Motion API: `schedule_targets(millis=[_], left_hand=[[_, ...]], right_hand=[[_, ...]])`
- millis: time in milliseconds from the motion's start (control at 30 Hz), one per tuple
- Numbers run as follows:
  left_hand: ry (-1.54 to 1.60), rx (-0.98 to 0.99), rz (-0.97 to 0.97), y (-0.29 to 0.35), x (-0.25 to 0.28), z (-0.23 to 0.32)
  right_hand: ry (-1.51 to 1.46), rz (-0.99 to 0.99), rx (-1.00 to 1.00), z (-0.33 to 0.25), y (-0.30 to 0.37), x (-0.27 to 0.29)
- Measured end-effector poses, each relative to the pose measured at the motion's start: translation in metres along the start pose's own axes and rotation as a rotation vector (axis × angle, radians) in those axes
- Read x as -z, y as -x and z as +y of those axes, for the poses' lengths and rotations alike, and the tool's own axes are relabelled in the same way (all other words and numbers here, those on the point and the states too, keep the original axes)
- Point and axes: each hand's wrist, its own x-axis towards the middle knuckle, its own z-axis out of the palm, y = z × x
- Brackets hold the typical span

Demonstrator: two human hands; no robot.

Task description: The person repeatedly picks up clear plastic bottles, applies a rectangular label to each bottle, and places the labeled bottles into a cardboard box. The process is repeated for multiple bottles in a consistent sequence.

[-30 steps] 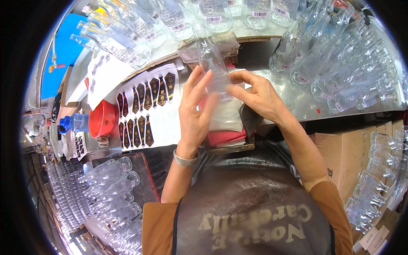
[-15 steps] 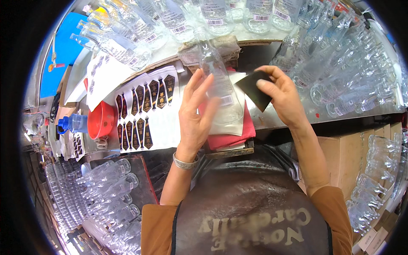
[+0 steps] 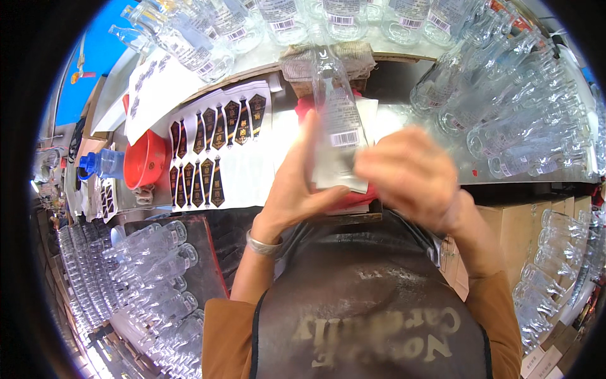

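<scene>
A clear glass bottle with a printed back label lies before me, its neck pointing away, on a white sheet over red cloth. Its neck rests on a folded grey cloth. My left hand curves round the bottle's base, fingers along the left side and thumb across the near end. Beside the base on the right, my right hand is smeared by motion, its fingers bent together. The flat black square it held is mostly hidden now; only a dark smudge shows by the fingertips.
Left of the bottle lies a sheet of black tie-shaped labels, with a red bowl beyond it. Several clear bottles stand along the back, and more lie stacked at the right. Cardboard boxes sit at lower right.
My right hand has swung down and turned over toward the bottle's base, carrying the black square. My left hand has lowered from beside the bottle's middle to its near end.
</scene>
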Motion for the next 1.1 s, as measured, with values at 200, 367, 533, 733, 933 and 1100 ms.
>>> schedule_targets(millis=[200, 367, 533, 733, 933, 1100], left_hand=[[-0.014, -0.050, 0.129, -0.004, -0.016, -0.013], [-0.089, -0.059, 0.207, -0.002, -0.019, 0.002], [-0.063, -0.049, 0.286, 0.002, -0.028, 0.002], [-0.126, -0.053, 0.329, 0.006, -0.031, -0.005], [-0.095, -0.004, 0.261, 0.006, -0.030, -0.003], [-0.045, 0.029, 0.235, 0.011, -0.026, -0.006]], right_hand=[[-0.016, -0.171, 0.044, -0.017, -0.001, -0.015], [0.212, -0.128, 0.041, 0.014, -0.031, -0.012], [0.210, -0.381, 0.028, 0.019, -0.050, -0.025], [0.164, -0.439, -0.143, 0.035, -0.093, -0.007], [0.421, -0.049, 0.002, 0.067, -0.080, -0.017], [0.032, -0.331, -0.060, 0.028, -0.048, -0.023]])
